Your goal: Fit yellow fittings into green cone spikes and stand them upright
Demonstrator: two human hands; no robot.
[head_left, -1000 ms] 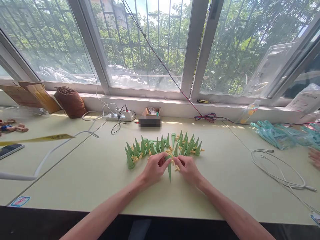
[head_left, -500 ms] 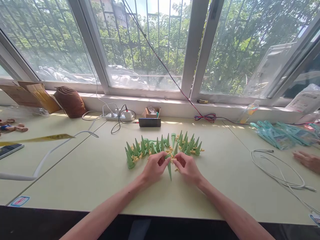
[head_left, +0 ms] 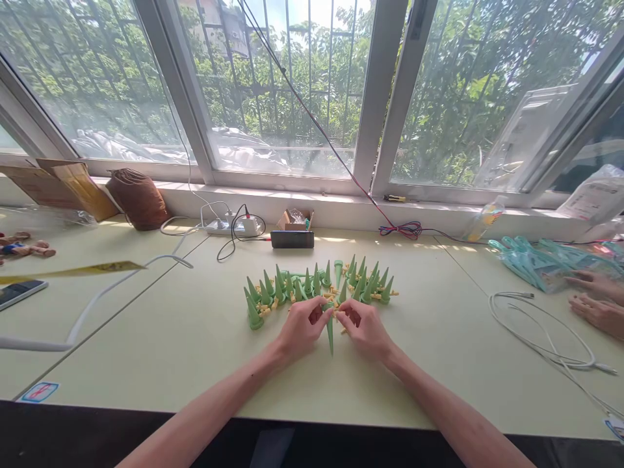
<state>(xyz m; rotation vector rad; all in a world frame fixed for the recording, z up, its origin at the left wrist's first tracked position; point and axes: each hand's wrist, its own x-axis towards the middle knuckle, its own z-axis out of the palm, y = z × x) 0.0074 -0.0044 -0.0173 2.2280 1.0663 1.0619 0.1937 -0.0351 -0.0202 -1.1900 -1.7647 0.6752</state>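
My left hand [head_left: 305, 323] is closed on a green plastic cone [head_left: 331, 337], whose tip points down toward me. Close beside it, my right hand [head_left: 362, 325] pinches at the cone's wide end, seemingly on a small tan peg, though the fingers mostly cover it. Beyond my hands several like green cones [head_left: 253, 315] stand point up in a cluster. Small tan pegs [head_left: 264, 311] stick out of their bases or lie between them. One cone [head_left: 338, 273] at the back stands with its tip down or tilted; which, I cannot tell.
A black phone [head_left: 292, 240] leans on a small cardboard box behind the cones. White cables [head_left: 541, 338] coil on the right, near another person's hands [head_left: 597, 305] and teal plastic packets [head_left: 526, 263]. To the left lie a white cable and another phone [head_left: 22, 294].
The held cone's tip has swung slightly left and lower, while my hands stay almost in place. On the right, more of the other person's hands has come into view at the teal packets.
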